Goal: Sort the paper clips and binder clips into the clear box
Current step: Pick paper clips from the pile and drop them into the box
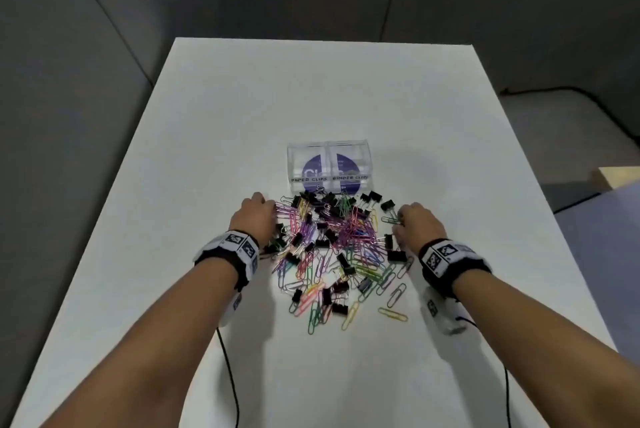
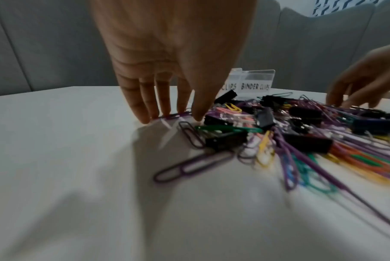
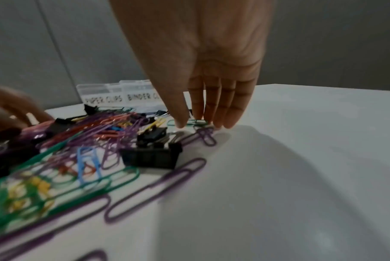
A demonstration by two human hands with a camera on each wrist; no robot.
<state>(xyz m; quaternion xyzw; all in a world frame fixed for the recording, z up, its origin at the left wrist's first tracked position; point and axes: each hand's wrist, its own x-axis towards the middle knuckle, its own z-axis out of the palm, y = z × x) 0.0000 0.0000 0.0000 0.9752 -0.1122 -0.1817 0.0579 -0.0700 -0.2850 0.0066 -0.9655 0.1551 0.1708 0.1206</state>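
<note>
A clear box (image 1: 329, 154) with two compartments, labelled PAPER CLIPS on the left and BINDER CLIPS on the right, stands mid-table. In front of it lies a mixed pile of coloured paper clips (image 1: 349, 237) and black binder clips (image 1: 387, 205). My left hand (image 1: 256, 216) is at the pile's left edge. In the left wrist view its straight fingers (image 2: 144, 106) and thumb touch a purple paper clip (image 2: 175, 116) on the table. My right hand (image 1: 415, 223) is at the pile's right edge. Its straight fingers (image 3: 229, 113) and thumb touch down around a green paper clip (image 3: 195, 122).
The white table (image 1: 346, 88) has bare surface beyond the box and on both sides. Loose paper clips (image 1: 393, 313) lie nearer me. Black cables (image 1: 228, 368) trail off the wrist cameras. A grey padded wall (image 1: 104, 46) surrounds the table.
</note>
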